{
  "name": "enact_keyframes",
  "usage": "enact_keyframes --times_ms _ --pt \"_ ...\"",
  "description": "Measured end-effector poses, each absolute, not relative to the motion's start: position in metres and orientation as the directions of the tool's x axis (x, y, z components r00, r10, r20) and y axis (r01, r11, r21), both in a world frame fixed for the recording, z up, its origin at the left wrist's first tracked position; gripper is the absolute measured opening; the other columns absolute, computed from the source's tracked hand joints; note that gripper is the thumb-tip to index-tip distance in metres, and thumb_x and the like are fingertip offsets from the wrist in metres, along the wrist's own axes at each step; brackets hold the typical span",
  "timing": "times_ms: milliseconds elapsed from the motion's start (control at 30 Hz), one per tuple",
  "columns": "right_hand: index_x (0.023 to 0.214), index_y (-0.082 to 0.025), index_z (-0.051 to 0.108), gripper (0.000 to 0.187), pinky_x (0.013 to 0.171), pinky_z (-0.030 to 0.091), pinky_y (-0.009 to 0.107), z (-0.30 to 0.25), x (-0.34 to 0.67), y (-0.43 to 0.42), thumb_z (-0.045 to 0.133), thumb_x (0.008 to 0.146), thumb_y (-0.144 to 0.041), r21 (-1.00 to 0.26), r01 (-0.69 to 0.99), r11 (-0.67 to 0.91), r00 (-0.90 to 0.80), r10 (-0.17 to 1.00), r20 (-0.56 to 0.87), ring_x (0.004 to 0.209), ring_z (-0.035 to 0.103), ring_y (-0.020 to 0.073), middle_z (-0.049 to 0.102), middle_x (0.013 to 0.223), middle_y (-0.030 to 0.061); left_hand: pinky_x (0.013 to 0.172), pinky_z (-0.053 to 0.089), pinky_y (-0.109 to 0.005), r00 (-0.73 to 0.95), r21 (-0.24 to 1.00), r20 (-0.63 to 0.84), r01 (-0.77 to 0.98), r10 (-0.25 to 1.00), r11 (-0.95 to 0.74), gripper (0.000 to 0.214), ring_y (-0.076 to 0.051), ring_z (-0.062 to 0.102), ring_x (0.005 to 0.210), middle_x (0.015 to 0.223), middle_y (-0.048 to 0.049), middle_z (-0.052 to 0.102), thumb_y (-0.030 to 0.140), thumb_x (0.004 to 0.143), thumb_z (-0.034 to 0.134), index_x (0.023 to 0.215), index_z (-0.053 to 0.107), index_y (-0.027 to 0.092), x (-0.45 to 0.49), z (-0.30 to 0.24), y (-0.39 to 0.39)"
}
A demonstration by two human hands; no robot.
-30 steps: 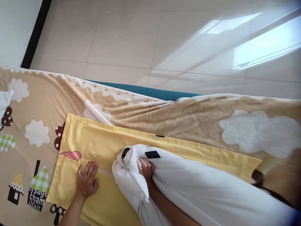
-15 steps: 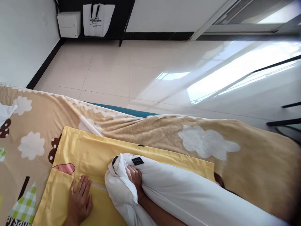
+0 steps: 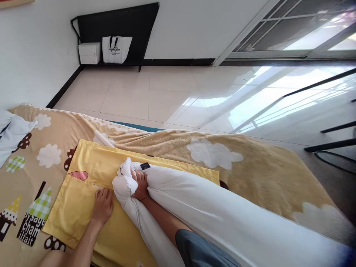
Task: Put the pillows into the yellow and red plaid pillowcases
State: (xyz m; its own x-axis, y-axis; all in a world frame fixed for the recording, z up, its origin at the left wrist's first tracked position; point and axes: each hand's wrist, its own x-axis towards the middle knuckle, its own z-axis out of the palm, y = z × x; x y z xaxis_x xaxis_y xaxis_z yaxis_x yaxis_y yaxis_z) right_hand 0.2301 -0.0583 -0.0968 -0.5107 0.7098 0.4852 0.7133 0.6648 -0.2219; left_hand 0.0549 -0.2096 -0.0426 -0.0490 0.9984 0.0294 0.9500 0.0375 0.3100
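Note:
A yellow pillowcase (image 3: 73,204) lies flat on the bed, with a slit-like opening across its upper left part beside a pink printed shape. At the edge of that opening my left hand (image 3: 103,204) has its fingers curled down on the fabric; the fingertips are hidden. My right hand (image 3: 141,184) is wrapped round the bunched end of a white pillow (image 3: 211,207), next to its small dark label (image 3: 145,166). That gathered end rests on the pillowcase, just right of my left hand. The rest of the pillow stretches towards the lower right.
A tan blanket (image 3: 264,174) with cloud prints covers the bed. Another white pillow (image 3: 16,128) is at the left edge. Beyond the bed are a tiled floor (image 3: 125,96), a black rack (image 3: 139,33) with a white bag (image 3: 116,50) and box (image 3: 89,53), and black metal legs (image 3: 330,144) at right.
My left hand has gone from lying flat with fingers spread to fingers curled at the pillowcase opening. My right hand still grips the pillow end. The view has tilted up and shifted.

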Motion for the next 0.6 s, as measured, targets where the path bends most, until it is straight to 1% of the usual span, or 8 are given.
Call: enact_keyframes --times_ms 67,133,233,367,400,467,533,600 --pt "0.127 -0.016 0.056 0.050 0.093 0.042 0.043 -0.088 0.224 -0.058 0.047 0.084 -0.040 -0.222 0.724 0.654 -0.508 0.722 0.469 0.105 0.054 0.0305 0.061 0.112 0.0145 0.091 0.041 -0.040 -0.064 0.309 -0.050 0.948 0.997 0.077 0.030 -0.023 0.057 0.101 0.105 -0.0070 0.064 0.013 0.089 0.040 0.105 0.064 0.022 0.051 -0.038 -0.204" --pt "0.122 -0.017 0.059 0.047 0.087 0.042 0.042 -0.075 0.214 -0.059 0.048 0.080 -0.037 -0.220 0.742 0.634 -0.507 0.744 0.435 0.097 0.055 0.0296 0.062 0.103 0.0126 0.088 0.041 -0.042 -0.063 0.292 -0.095 0.952 0.993 0.088 0.028 -0.024 0.058 0.098 0.100 -0.0076 0.065 0.017 0.090 0.040 0.099 0.066 0.022 0.045 -0.035 -0.199" --pt "0.113 -0.016 0.063 0.045 0.080 0.040 0.039 -0.045 0.199 -0.062 0.051 0.071 -0.025 -0.215 0.780 0.588 -0.500 0.792 0.351 0.087 0.055 0.0278 0.064 0.090 0.0102 0.086 0.043 -0.043 -0.060 0.275 -0.069 0.958 0.996 0.077 0.029 -0.025 0.059 0.094 0.095 -0.0088 0.067 0.022 0.094 0.038 0.092 0.067 0.021 0.036 -0.033 -0.196" --pt "0.096 -0.017 0.066 0.042 0.075 0.040 0.032 0.013 0.208 -0.073 0.047 0.058 -0.011 -0.198 0.784 0.588 -0.556 0.808 0.197 0.079 0.060 0.0234 0.067 0.077 0.0059 0.086 0.045 -0.045 -0.077 0.286 -0.005 0.955 0.997 0.075 0.032 -0.024 0.061 0.094 0.097 -0.0082 0.068 0.020 0.096 0.036 0.093 0.068 0.020 0.031 -0.034 -0.208" --pt "0.096 -0.019 0.067 0.045 0.075 0.041 0.031 0.030 0.219 -0.077 0.046 0.057 -0.010 -0.195 0.781 0.594 -0.571 0.804 0.163 0.079 0.062 0.0229 0.069 0.078 0.0055 0.088 0.045 -0.047 -0.081 0.294 0.012 0.953 0.997 0.074 0.033 -0.024 0.062 0.094 0.096 -0.0077 0.068 0.020 0.096 0.036 0.092 0.068 0.020 0.030 -0.035 -0.212" --pt "0.106 -0.021 0.067 0.057 0.078 0.045 0.033 0.064 0.255 -0.085 0.044 0.055 -0.011 -0.234 0.770 0.594 -0.587 0.803 0.106 0.088 0.065 0.0237 0.074 0.091 0.0071 0.092 0.044 -0.052 -0.094 0.309 0.050 0.948 0.994 0.074 0.033 -0.025 0.062 0.095 0.094 -0.0075 0.069 0.022 0.096 0.038 0.086 0.070 0.021 0.031 -0.039 -0.219" --pt "0.116 -0.023 0.066 0.065 0.086 0.049 0.038 0.097 0.300 -0.094 0.043 0.056 -0.013 -0.333 0.746 0.576 -0.588 0.805 0.075 0.100 0.066 0.0260 0.073 0.107 0.0092 0.097 0.042 -0.057 -0.116 0.317 0.087 0.945 0.989 0.082 0.035 -0.027 0.063 0.096 0.090 -0.0093 0.070 0.022 0.094 0.041 0.077 0.072 0.020 0.034 -0.045 -0.223" --pt "0.120 -0.029 0.066 0.063 0.091 0.050 0.043 0.122 0.345 -0.104 0.047 0.061 -0.017 -0.436 0.717 0.543 -0.562 0.821 0.099 0.107 0.066 0.0284 0.072 0.114 0.0092 0.100 0.039 -0.059 -0.140 0.323 0.124 0.942 0.982 0.094 0.035 -0.030 0.063 0.099 0.084 -0.0118 0.071 0.018 0.090 0.044 0.071 0.073 0.020 0.038 -0.052 -0.224"
